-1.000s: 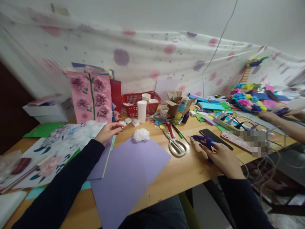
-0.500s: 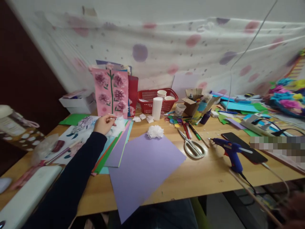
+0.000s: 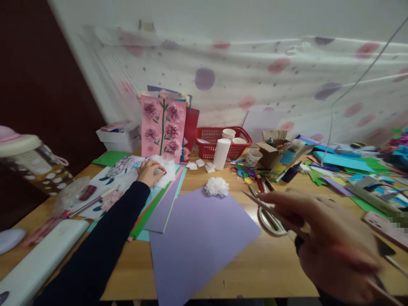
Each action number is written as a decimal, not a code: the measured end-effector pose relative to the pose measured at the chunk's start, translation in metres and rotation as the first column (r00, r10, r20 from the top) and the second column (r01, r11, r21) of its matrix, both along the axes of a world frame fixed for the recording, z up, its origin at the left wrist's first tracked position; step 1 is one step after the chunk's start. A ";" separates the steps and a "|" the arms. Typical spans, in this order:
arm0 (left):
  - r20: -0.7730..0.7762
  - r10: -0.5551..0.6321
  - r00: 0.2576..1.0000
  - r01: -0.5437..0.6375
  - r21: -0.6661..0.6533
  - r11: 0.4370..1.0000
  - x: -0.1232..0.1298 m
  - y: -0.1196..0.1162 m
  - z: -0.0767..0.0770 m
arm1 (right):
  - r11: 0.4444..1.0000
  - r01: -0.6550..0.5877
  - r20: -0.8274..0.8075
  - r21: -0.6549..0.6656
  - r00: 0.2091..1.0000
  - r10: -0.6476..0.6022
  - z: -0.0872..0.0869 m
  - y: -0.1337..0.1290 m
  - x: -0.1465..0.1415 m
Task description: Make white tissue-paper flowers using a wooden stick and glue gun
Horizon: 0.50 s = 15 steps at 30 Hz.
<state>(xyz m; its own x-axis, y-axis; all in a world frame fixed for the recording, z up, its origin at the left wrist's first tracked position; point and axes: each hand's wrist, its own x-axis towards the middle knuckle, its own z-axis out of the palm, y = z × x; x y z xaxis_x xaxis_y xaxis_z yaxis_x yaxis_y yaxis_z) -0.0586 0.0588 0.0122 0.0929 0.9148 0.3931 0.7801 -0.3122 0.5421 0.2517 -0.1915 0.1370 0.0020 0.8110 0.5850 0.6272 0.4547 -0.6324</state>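
Note:
My left hand reaches onto a pile of thin white tissue paper, its fingers curled and pinching at the tissue. My right hand is blurred, near the camera at the right, closed around a thin wooden stick whose tip points left. Between my hands a white ruffled paper flower sits at the top corner of a purple sheet. White-handled scissors lie partly behind my right hand. The glue gun is hidden from view now.
Coloured paper sheets are stacked under the tissue. At the back stand a pink flower picture, a red basket, a white roll and a paper cup. A bottle and white case are left.
My right hand has come in from the lower right with the stick, covering the glue gun and much of the phone. My left hand has lowered onto the tissue; the view has shifted left.

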 end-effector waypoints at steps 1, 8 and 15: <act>0.002 0.010 1.000 -0.011 0.007 1.000 0.001 0.000 0.000 | 0.999 -0.016 0.023 0.028 1.000 0.016 -0.004 0.014 0.004; 0.301 -0.117 0.947 0.132 -0.031 0.991 0.005 -0.004 0.019 | 0.993 0.054 -0.180 0.109 0.983 -0.034 -0.067 0.072 0.015; 0.596 -0.347 0.724 0.605 -0.306 0.735 0.067 -0.036 0.058 | 0.986 -0.120 -0.586 -0.116 0.810 0.029 -0.088 0.098 0.005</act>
